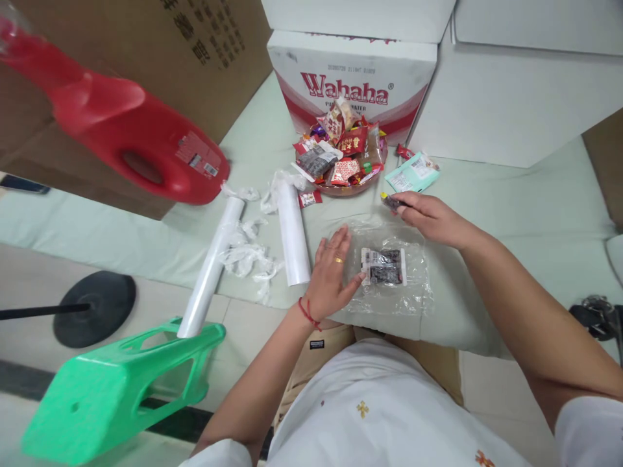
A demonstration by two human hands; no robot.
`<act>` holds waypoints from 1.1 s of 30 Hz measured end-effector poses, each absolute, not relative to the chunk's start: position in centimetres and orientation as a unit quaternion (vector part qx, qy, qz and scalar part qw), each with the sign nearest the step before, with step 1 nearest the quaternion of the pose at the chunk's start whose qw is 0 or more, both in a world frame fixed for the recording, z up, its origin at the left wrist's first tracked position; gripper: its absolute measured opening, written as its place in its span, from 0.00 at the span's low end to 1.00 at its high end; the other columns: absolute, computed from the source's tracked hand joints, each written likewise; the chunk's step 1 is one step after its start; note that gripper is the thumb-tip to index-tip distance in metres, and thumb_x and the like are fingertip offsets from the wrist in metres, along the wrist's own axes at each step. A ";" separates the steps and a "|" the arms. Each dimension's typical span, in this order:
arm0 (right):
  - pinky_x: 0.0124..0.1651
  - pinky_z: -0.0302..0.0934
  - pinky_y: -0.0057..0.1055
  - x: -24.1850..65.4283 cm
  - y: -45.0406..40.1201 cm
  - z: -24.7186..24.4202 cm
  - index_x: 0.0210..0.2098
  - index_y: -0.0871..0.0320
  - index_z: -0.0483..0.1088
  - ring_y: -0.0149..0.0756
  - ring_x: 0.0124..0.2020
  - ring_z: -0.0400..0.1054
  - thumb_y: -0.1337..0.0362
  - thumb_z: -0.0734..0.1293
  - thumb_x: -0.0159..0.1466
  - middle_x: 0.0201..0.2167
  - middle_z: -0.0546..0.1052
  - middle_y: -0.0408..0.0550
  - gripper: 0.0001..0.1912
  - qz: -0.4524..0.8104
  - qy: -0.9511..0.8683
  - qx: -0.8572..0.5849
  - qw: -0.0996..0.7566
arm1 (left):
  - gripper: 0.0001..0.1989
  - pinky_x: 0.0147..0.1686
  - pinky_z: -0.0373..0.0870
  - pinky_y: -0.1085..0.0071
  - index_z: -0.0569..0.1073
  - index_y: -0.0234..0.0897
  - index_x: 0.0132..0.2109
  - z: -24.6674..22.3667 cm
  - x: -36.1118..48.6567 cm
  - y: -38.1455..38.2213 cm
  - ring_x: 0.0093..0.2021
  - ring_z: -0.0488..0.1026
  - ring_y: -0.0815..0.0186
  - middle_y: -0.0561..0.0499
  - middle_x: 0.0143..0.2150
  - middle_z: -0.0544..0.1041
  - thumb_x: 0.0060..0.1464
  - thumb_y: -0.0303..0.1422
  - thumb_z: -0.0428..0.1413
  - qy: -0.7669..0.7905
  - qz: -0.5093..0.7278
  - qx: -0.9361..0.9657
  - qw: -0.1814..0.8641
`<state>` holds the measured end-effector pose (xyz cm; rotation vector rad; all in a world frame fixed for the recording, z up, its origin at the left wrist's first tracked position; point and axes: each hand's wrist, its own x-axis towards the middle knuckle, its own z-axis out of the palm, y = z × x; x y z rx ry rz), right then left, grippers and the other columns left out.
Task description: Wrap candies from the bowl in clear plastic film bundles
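A clear plastic bag (413,292) lies flat on the pale green cloth, with a dark snack packet (389,267) on or inside it; which of the two I cannot tell. My left hand (333,269) rests open at the bag's left edge, its thumb close to the packet. Beyond the bag, my right hand (431,217) pinches a small dark wrapped candy (390,202) with a yellow end. A bowl (341,190) heaped with wrapped sweets stands farther back. Beside it lie a mint-green packet (413,172) and a red-wrapped sweet (404,152).
White plastic rolls (294,240) and crumpled clear film (248,253) lie left of my hands. A red jug (146,139) looms at upper left, a green plastic stool (121,389) at lower left. Behind the bowl, a Wahaha carton (353,71) and white boxes form a wall.
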<state>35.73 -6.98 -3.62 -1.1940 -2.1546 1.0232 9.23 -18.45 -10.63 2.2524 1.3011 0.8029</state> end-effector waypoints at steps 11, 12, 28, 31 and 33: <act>0.51 0.69 0.40 35.2 -14.8 -4.7 0.59 0.53 0.73 0.44 0.47 0.74 0.60 0.63 0.72 0.47 0.81 0.52 0.18 0.336 -0.825 -0.409 0.197 | 0.13 0.69 0.51 0.36 0.77 0.41 0.55 -9.2 9.1 -20.7 0.70 0.65 0.47 0.43 0.63 0.78 0.68 0.31 0.53 0.542 0.201 0.809 0.105; 0.50 0.68 0.41 35.0 -15.3 -4.9 0.59 0.54 0.73 0.45 0.46 0.73 0.61 0.62 0.72 0.45 0.81 0.53 0.18 0.327 -0.835 -0.402 0.186 | 0.13 0.68 0.54 0.37 0.77 0.40 0.55 -9.3 9.2 -20.5 0.69 0.66 0.47 0.43 0.62 0.78 0.68 0.32 0.53 0.556 0.206 0.799 0.099; 0.52 0.61 0.48 32.8 -17.2 -7.9 0.58 0.55 0.76 0.50 0.51 0.63 0.65 0.62 0.72 0.50 0.79 0.57 0.18 0.210 -0.849 -0.464 0.141 | 0.11 0.31 0.70 0.68 0.69 0.38 0.55 -11.6 10.1 -24.6 0.28 0.76 0.65 0.52 0.34 0.78 0.68 0.34 0.51 0.680 0.309 0.653 0.127; 0.51 0.60 0.47 33.0 -17.1 -8.0 0.58 0.55 0.77 0.50 0.51 0.63 0.65 0.61 0.73 0.49 0.79 0.57 0.18 0.202 -0.846 -0.471 0.146 | 0.13 0.29 0.70 0.69 0.67 0.38 0.56 -11.1 9.4 -25.2 0.26 0.73 0.68 0.52 0.36 0.77 0.68 0.35 0.52 0.681 0.319 0.645 0.136; 0.50 0.59 0.46 32.9 -17.4 -8.1 0.57 0.56 0.77 0.50 0.50 0.62 0.63 0.61 0.73 0.49 0.78 0.57 0.18 0.198 -0.846 -0.473 0.148 | 0.12 0.31 0.71 0.69 0.67 0.37 0.56 -10.6 9.3 -25.6 0.30 0.73 0.67 0.49 0.40 0.76 0.68 0.34 0.53 0.671 0.348 0.645 0.111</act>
